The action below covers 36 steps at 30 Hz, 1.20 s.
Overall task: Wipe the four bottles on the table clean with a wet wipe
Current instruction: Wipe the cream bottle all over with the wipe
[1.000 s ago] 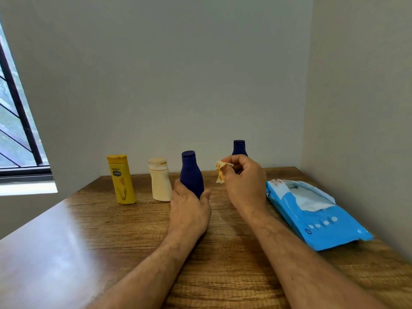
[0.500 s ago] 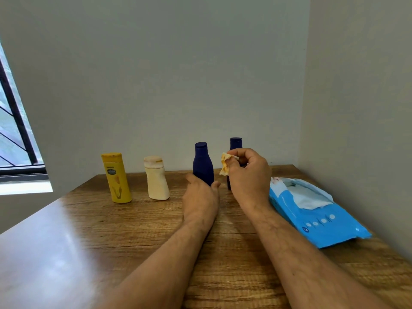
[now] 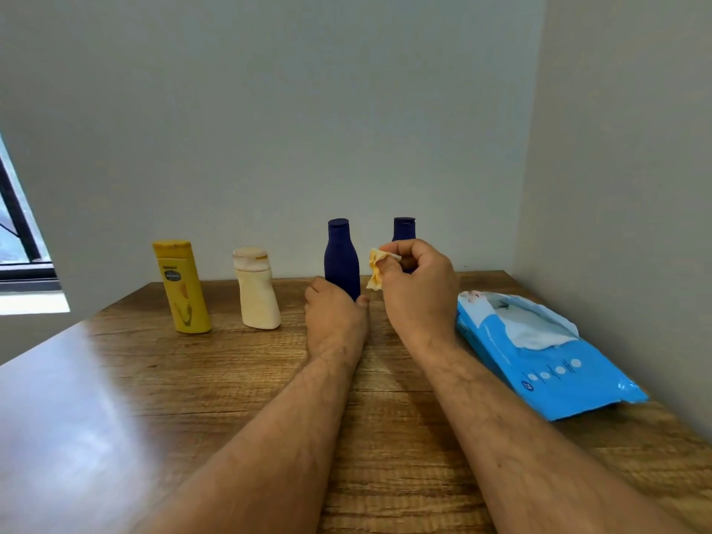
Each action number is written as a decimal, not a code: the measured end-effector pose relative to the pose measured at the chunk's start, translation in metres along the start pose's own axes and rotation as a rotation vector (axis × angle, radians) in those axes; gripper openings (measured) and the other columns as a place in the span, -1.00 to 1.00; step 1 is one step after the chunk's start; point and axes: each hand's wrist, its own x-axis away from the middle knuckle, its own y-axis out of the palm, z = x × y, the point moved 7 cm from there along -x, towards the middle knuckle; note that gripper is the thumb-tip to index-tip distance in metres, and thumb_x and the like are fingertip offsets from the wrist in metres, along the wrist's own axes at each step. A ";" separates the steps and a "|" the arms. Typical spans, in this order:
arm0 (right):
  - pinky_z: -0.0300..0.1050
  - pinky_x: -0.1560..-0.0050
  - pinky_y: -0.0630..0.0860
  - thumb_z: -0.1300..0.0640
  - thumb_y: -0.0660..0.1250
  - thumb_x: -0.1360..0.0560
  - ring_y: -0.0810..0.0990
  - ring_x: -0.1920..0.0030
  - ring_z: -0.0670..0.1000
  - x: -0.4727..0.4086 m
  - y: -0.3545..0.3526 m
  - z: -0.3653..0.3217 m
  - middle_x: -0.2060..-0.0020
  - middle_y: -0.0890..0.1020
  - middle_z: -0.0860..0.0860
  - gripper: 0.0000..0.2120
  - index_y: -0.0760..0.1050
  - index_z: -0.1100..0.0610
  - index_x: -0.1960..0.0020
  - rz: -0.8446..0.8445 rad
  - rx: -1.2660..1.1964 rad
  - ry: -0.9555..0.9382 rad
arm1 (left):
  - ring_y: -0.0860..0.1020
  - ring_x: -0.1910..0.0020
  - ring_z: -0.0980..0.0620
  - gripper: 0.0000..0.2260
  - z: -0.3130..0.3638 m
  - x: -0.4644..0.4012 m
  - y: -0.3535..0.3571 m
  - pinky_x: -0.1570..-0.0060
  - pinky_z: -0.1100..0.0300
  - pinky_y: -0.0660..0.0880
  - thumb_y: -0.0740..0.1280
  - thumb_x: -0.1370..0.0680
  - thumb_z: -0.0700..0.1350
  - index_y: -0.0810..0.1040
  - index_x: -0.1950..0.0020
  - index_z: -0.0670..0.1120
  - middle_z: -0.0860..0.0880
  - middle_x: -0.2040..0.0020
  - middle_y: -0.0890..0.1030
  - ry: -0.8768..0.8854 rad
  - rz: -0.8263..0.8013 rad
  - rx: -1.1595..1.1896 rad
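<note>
Head view, only camera. Wooden table (image 3: 115,379): brown grain laminate, glossy, with window glare washing out the left part. Plain matte walls meet in a corner at roughly 1 o'clock.

Four bottles stand upright in a row along the far edge, around 12 o'clock:
- yellow bottle (image 3: 181,287), flat-sided plastic with a flip cap; label too small to read.
- cream bottle (image 3: 257,292), just right of it, squat with a flared base; brownish staining on cap and body.
- near dark blue bottle (image 3: 341,260), smooth, rounded shoulders, narrow cap. Its base is hidden behind the left hand.
- far dark blue bottle (image 3: 403,227), only cap and neck visible; the rest is blocked by the right hand.

Left hand (image 3: 335,321): curled around the bottom of the near dark blue bottle, thumb on its right side, other fingers on its left. Real clamp or just resting contact, cannot tell, since the contact area is behind the hand.

Right hand (image 3: 420,291): clenched, pinching a crumpled wet wipe (image 3: 376,269) between thumb and forefinger. The wipe is small, wadded and stained yellow-orange. It hangs just right of the near dark blue bottle, close but apart from it.

Wipes pack (image 3: 558,371): soft blue plastic pouch at 3 o'clock, flap open, white sheet bunched out of the opening. Print illegible.

Window frame (image 3: 23,240): dark bars at 9 o'clock, cut off by the left edge.
</note>
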 end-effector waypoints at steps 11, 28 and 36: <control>-0.50 0.30 0.41 0.06 0.38 -0.54 0.57 0.14 -0.20 0.002 -0.004 -0.002 0.19 0.56 -0.25 -0.96 0.56 -0.07 0.02 -0.018 0.014 0.018 | 0.45 -0.32 -0.16 -0.20 -0.002 0.012 -0.009 -0.21 0.00 0.55 0.56 -0.40 -0.01 0.18 -0.44 -0.22 -0.20 -0.40 0.31 -0.021 0.025 -0.022; -0.57 0.37 0.40 0.07 0.39 -0.53 0.56 0.20 -0.21 0.011 0.009 -0.010 0.19 0.57 -0.20 -0.96 0.58 -0.03 0.01 -0.131 0.022 0.000 | 0.36 -0.35 -0.13 -0.32 -0.064 0.011 -0.111 -0.37 -0.01 0.35 0.56 -0.41 0.02 0.32 -0.39 -0.15 -0.13 -0.34 0.40 -0.050 0.352 0.323; -0.58 0.39 0.38 0.09 0.40 -0.53 0.52 0.17 -0.41 0.011 0.012 -0.009 0.20 0.55 -0.21 -0.95 0.58 -0.02 0.01 -0.145 0.041 -0.018 | 0.29 -0.46 -0.18 -0.08 -0.078 -0.008 -0.093 -0.43 -0.10 0.30 0.55 -0.36 0.19 0.20 -0.52 -0.19 -0.18 -0.47 0.33 -0.215 0.254 0.279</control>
